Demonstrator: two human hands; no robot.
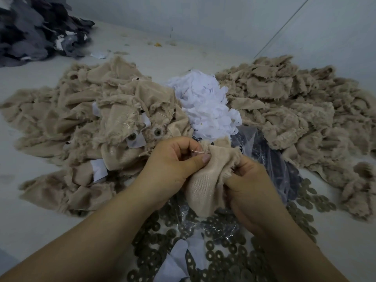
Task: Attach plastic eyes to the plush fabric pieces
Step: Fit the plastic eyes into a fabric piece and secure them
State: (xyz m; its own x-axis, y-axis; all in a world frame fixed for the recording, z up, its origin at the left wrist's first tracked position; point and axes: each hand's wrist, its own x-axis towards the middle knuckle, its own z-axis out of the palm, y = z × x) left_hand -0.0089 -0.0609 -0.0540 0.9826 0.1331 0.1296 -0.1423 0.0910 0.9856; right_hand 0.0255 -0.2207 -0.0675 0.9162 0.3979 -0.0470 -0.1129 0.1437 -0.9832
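A beige plush fabric piece [207,180] hangs between both hands, smooth backing toward me. My left hand [175,159] pinches its upper left edge with thumb and fingers. My right hand [250,180] grips its right edge, fingers curled into the fabric. To the left lies a heap of beige plush pieces [85,127]; two of them show fitted plastic eye backs [157,132] beside white patches. Another beige pile [295,110] spreads on the right. Whether an eye sits in the held piece is hidden.
Several dark round washers [223,247] cover the table in front, partly on a clear plastic bag [264,157]. A mound of white fabric patches [205,102] sits in the middle. Grey and dark fabric [34,27] is heaped at the far left by the wall.
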